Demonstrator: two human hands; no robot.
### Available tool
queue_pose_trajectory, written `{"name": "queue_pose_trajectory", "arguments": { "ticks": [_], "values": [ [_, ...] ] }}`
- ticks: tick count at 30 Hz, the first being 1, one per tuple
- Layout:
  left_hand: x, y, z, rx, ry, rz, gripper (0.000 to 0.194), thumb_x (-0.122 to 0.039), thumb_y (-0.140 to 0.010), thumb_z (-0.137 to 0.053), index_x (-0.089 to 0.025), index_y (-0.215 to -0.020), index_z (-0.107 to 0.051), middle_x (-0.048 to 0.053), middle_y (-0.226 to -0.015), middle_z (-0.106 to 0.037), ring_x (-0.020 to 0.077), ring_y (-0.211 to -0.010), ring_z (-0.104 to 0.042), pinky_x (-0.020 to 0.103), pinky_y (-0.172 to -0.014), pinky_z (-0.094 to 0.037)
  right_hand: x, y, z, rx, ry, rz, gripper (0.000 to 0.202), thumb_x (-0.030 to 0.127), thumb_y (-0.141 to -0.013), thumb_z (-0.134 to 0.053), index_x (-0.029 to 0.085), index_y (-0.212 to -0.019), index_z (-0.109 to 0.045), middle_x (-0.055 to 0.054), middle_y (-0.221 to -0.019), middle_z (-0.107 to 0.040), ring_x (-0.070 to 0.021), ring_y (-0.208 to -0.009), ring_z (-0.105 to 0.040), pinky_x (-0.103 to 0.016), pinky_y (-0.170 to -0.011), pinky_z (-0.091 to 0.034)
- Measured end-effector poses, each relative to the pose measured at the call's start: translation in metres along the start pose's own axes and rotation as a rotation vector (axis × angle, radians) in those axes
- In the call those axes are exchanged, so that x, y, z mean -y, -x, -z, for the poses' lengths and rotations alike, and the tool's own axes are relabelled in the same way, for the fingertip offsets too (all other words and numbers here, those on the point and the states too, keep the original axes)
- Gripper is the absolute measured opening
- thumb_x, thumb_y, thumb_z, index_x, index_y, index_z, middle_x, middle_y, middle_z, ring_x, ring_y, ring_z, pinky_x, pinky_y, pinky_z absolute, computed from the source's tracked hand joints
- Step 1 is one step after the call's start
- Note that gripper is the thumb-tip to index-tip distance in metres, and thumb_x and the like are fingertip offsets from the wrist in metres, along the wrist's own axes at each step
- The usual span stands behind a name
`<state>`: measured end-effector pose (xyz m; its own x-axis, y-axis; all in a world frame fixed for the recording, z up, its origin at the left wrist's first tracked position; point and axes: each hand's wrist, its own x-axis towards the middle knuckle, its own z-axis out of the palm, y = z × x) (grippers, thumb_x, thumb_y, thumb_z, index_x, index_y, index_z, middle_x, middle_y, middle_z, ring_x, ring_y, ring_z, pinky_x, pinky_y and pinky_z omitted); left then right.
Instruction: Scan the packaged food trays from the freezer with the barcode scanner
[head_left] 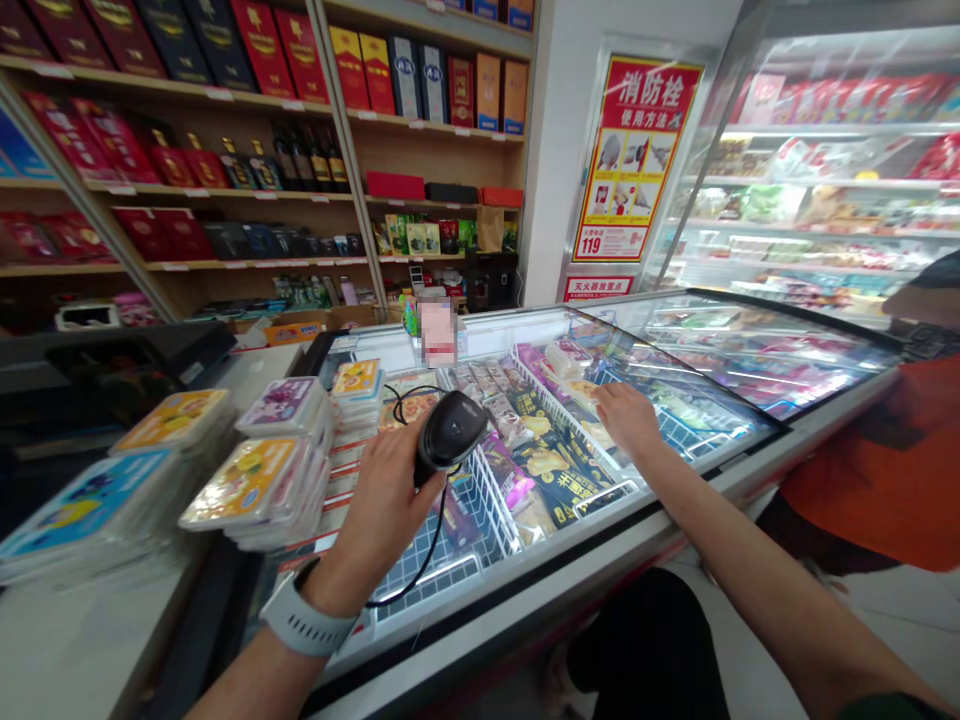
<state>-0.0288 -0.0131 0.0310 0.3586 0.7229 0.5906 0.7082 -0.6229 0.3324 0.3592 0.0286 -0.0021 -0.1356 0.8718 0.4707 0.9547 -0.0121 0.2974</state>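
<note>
My left hand [382, 510], with a grey watch on its wrist, grips a black handheld barcode scanner [454, 432]. The scanner's black cable [433, 545] loops down beside the hand, over a white wire basket [480, 505] in the chest freezer [517, 625]. My right hand [628, 418] reaches over the freezer with its fingers stretched out, close to pale yellowish packs [589, 392]. Whether the fingertips touch a pack, I cannot tell. Between the hands lie black and gold packs [551, 460] and purple packs [510, 475].
Stacks of clear boxes with coloured lids [244, 480] stand left of the freezer. A person in orange [885, 470] is at the right edge. Shelves of boxed bottles [247, 180] line the back, and a lit refrigerated display [825, 185] stands at the far right.
</note>
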Motion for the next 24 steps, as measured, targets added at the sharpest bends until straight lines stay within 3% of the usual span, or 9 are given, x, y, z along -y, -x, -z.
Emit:
{"name": "queue_pose_trajectory", "arguments": {
  "ticks": [6,14,19,24],
  "values": [
    [-0.002,0.001,0.002,0.001,0.006,0.02,0.059,-0.021,-0.083,-0.058,-0.017,-0.139,-0.04,0.012,-0.127,-0.06,0.0294,-0.116,-0.053,0.047,-0.099,-0.041,0.002,0.001,-0.008,0.069,-0.041,0.064,0.025,0.014,-0.086,-0.05,0.014,-0.106,-0.065,-0.012,-0.108,-0.067,-0.0264,-0.102,-0.057,-0.037,-0.087,-0.038],
    [-0.005,0.002,0.004,0.004,0.04,0.017,0.06,-0.02,-0.083,-0.059,-0.019,-0.14,-0.038,0.011,-0.14,-0.051,0.0276,-0.126,-0.047,0.048,-0.107,-0.036,0.02,-0.008,-0.007,-0.063,-0.155,0.103,0.031,0.02,-0.09,-0.045,0.015,-0.114,-0.064,-0.012,-0.111,-0.068,-0.0267,-0.103,-0.06,-0.04,-0.092,-0.04],
    [-0.005,0.003,0.002,-0.028,0.038,0.02,0.061,-0.023,-0.084,-0.059,-0.021,-0.141,-0.037,0.012,-0.146,-0.044,0.0285,-0.134,-0.041,0.05,-0.11,-0.033,0.072,-0.042,0.002,-0.071,-0.42,0.226,0.038,0.033,-0.094,-0.046,0.013,-0.122,-0.06,-0.013,-0.117,-0.067,-0.0262,-0.109,-0.06,-0.04,-0.097,-0.044],
    [-0.007,0.002,0.005,-0.062,0.045,0.02,0.064,-0.019,-0.083,-0.059,-0.022,-0.142,-0.035,0.012,-0.146,-0.042,0.0274,-0.137,-0.037,0.05,-0.112,-0.032,0.156,-0.093,-0.002,-0.107,-0.677,0.41,0.044,0.028,-0.092,-0.05,0.017,-0.134,-0.051,-0.013,-0.134,-0.058,-0.025,-0.125,-0.052,-0.043,-0.107,-0.04]
  ]
}}
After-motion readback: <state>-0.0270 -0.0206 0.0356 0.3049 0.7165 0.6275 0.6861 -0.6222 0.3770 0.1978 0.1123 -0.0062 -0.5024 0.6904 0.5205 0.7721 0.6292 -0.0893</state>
